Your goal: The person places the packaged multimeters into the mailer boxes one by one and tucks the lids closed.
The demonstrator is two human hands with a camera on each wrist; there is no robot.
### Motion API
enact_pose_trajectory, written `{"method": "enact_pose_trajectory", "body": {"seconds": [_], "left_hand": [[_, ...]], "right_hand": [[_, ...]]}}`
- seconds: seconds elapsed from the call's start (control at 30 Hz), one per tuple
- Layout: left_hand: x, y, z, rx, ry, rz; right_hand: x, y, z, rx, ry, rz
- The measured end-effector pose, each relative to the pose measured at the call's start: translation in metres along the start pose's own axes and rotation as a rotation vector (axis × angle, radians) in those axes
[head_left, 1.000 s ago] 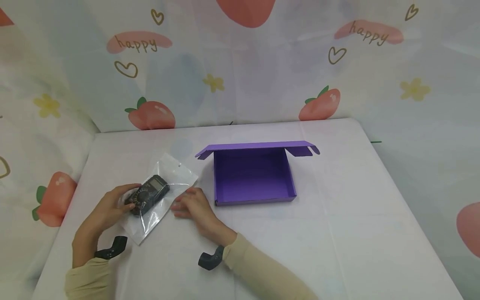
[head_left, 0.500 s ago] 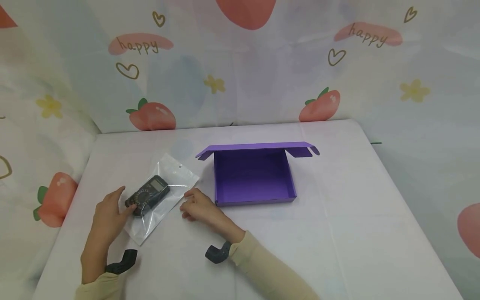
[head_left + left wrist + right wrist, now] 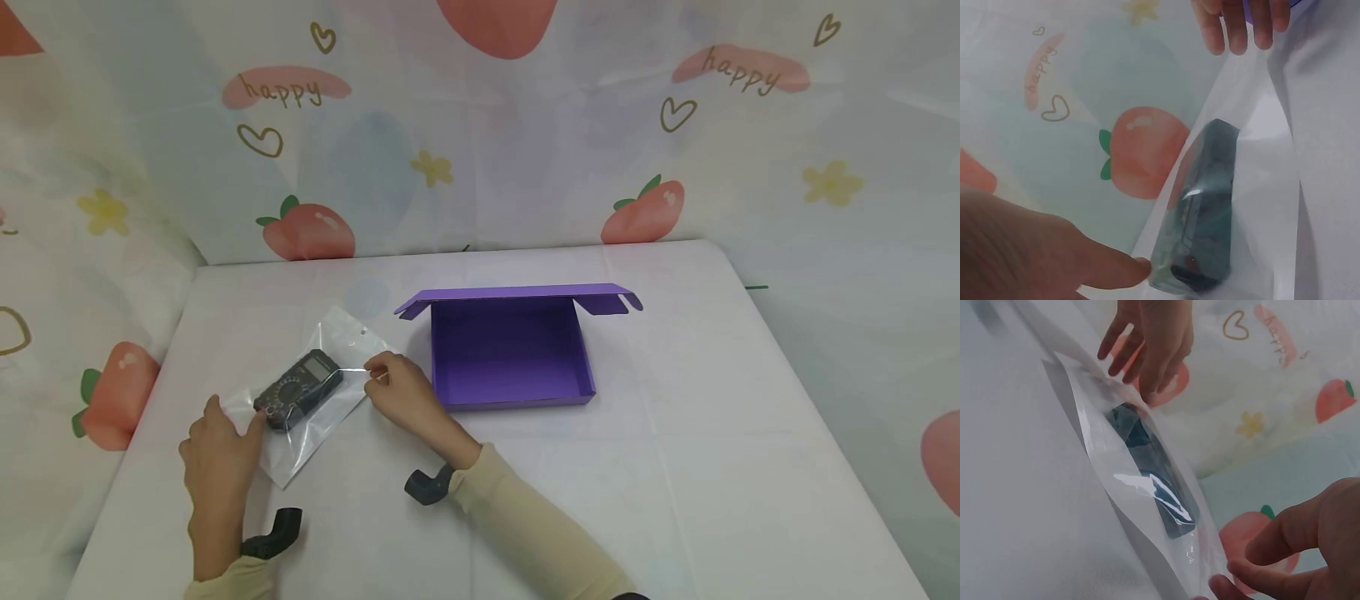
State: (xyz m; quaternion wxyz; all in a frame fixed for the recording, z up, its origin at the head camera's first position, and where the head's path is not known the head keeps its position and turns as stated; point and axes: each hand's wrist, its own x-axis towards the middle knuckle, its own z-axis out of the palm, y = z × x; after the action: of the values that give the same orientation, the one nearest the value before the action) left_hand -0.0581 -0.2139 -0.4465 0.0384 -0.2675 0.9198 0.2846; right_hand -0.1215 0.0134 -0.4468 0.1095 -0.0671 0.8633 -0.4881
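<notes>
A person's left hand [image 3: 221, 446] rests with straight fingers against the near end of a black multimeter [image 3: 298, 390] sealed inside a clear plastic bag [image 3: 318, 400] lying on a white table [image 3: 675, 467]. The right hand [image 3: 397, 390] pinches the bag's far edge between curled fingers and thumb. An open purple box [image 3: 510, 354] sits just beside the right hand, before a strawberry-print backdrop [image 3: 480, 125].
</notes>
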Motion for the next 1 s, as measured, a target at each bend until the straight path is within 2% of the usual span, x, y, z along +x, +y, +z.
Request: {"method": "enact_pose_trajectory", "body": {"seconds": [0.13,0.3,0.47,0.77,1.0], "left_hand": [[-0.004,-0.001,0.003,0.026,-0.041,-0.037],[-0.006,0.002,0.009,0.018,-0.046,-0.054],[-0.007,0.005,0.011,0.006,-0.040,-0.067],[-0.006,0.005,0.005,-0.046,-0.046,-0.032],[0.002,0.001,0.000,-0.099,-0.060,-0.045]], "right_hand": [[0.005,-0.001,0.002,-0.106,0.068,-0.042],[0.013,-0.005,0.004,-0.192,0.145,-0.056],[0.021,-0.004,0.006,-0.243,0.147,-0.035],[0.027,-0.002,0.004,-0.185,0.099,0.007],[0.025,-0.004,0.002,-0.083,0.070,0.028]]}}
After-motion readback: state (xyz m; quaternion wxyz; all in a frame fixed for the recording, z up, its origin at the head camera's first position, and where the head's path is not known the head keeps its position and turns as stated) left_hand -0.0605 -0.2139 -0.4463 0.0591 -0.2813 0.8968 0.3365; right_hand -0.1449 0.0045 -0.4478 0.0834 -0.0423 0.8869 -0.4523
